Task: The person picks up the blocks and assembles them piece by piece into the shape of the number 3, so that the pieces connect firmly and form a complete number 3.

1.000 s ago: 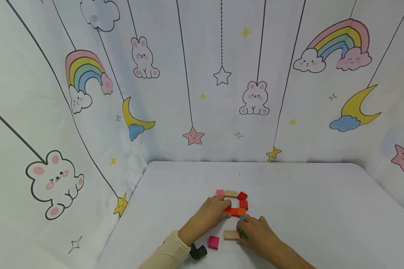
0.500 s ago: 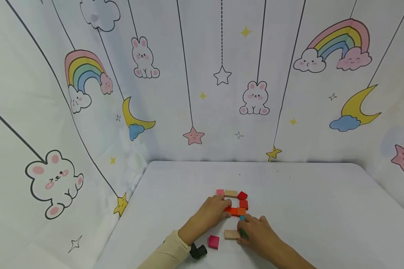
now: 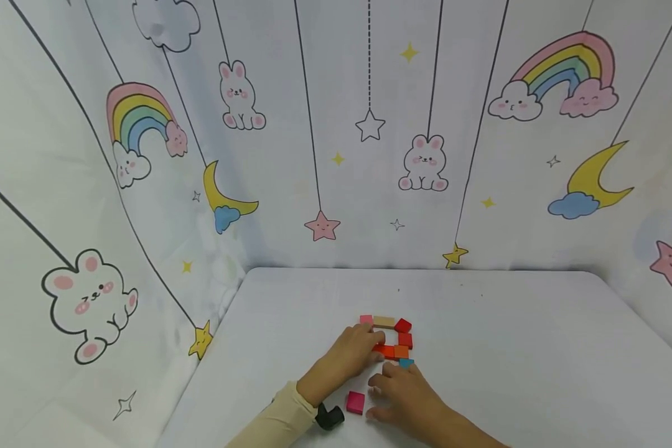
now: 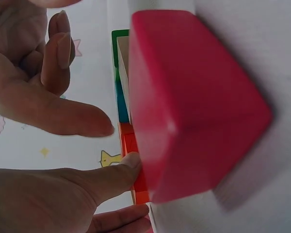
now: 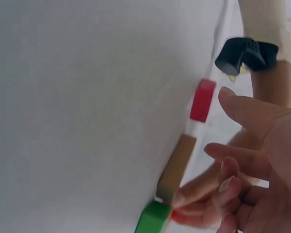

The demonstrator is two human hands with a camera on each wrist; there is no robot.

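In the head view my left hand (image 3: 350, 351) is at the left of a loop of blocks, its thumb and index finger pinching a red-orange block (image 3: 386, 352). My right hand (image 3: 409, 395) hovers at the near side, fingers spread and holding nothing. Just left of its fingertips lies a loose crimson block (image 3: 355, 402), untouched; it looms large in the left wrist view. Beneath the right hand, hidden in the head view, a wooden block (image 5: 177, 165) and a green block (image 5: 153, 218) show in the right wrist view. A blue block (image 3: 406, 363) adjoins an orange block (image 3: 401, 352).
Farther along the loop are a pink block (image 3: 366, 320), a pale wooden block (image 3: 384, 322), a red pentagonal block (image 3: 403, 325) and a red square block (image 3: 406, 340). A black wrist device (image 3: 329, 418) sits at the left wrist. Patterned cloth (image 3: 291, 155) borders the white table (image 3: 509, 336).
My right hand has let go of the green block beside the wooden one and moved left toward the crimson block, spreading its fingers. The blue block now shows more. The left hand has stayed put.
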